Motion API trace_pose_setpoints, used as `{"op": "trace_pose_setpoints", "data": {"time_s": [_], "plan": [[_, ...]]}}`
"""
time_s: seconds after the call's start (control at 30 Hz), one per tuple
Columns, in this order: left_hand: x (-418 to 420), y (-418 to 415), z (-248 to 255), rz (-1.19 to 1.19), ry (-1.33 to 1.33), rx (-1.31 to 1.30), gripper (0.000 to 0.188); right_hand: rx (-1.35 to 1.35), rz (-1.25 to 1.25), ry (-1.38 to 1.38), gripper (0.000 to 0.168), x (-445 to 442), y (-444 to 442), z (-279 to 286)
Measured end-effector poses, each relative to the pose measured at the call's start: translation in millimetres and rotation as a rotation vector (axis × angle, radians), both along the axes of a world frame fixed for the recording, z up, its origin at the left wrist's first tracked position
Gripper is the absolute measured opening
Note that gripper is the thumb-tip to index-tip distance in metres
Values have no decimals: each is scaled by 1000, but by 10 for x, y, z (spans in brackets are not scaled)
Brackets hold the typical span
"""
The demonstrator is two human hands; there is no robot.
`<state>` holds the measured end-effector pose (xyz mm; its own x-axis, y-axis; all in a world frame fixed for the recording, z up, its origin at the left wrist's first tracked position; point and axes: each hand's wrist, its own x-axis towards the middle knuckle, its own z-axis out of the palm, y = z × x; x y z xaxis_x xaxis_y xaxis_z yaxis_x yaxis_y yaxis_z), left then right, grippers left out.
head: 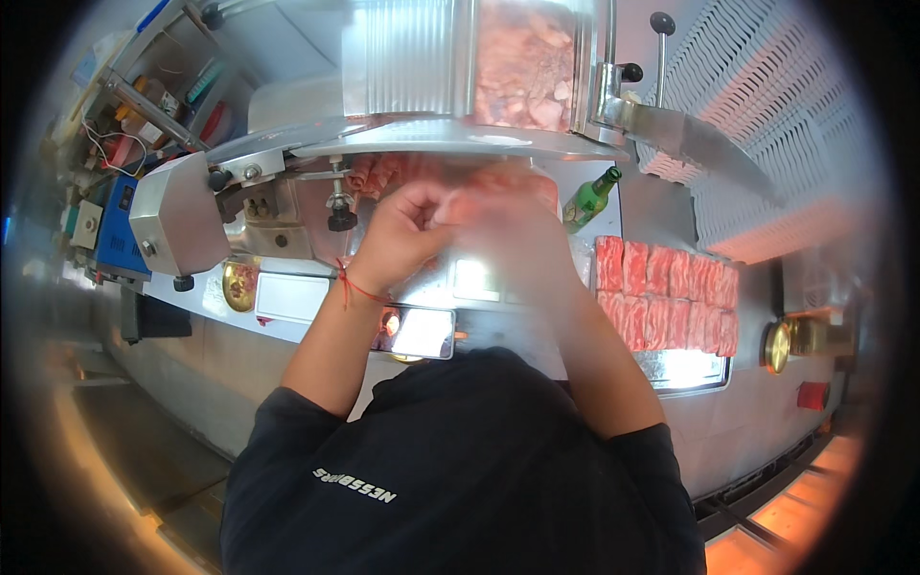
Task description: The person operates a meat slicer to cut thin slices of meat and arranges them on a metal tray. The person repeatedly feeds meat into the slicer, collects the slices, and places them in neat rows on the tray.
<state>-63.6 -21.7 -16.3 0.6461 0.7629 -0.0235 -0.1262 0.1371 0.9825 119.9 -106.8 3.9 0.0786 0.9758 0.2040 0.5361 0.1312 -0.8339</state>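
Observation:
Both hands meet below the blade edge of a steel meat slicer. My left hand has its fingers curled and its thumb bent inward, next to pinkish meat; whether it grips the meat is unclear. Blur covers my right hand, which reaches over the same meat, so its fingers cannot be made out. Just left of the hands, rolled thin meat slices lie under the blade. Above, a large block of marbled meat rests against the slicer's carriage.
Two rows of folded meat slices fill a tray on the right. Near it stands a green glass bottle. A phone, a white tray and a gold-coloured dish lie nearer me. White slatted trays are stacked at far right.

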Motion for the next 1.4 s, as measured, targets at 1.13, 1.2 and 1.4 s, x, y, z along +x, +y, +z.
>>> {"op": "trace_pose_setpoints", "data": {"time_s": [1.13, 1.2, 1.4], "plan": [[221, -195, 3, -115, -100, -128, 21, -16, -64, 708, 24, 375, -180, 13], [218, -37, -138, 18, 81, 0, 22, -48, -59, 770, 23, 538, -119, -194], [325, 341, -29, 265, 535, 484, 38, -153, -203, 752, 26, 976, 71, -310]]}}
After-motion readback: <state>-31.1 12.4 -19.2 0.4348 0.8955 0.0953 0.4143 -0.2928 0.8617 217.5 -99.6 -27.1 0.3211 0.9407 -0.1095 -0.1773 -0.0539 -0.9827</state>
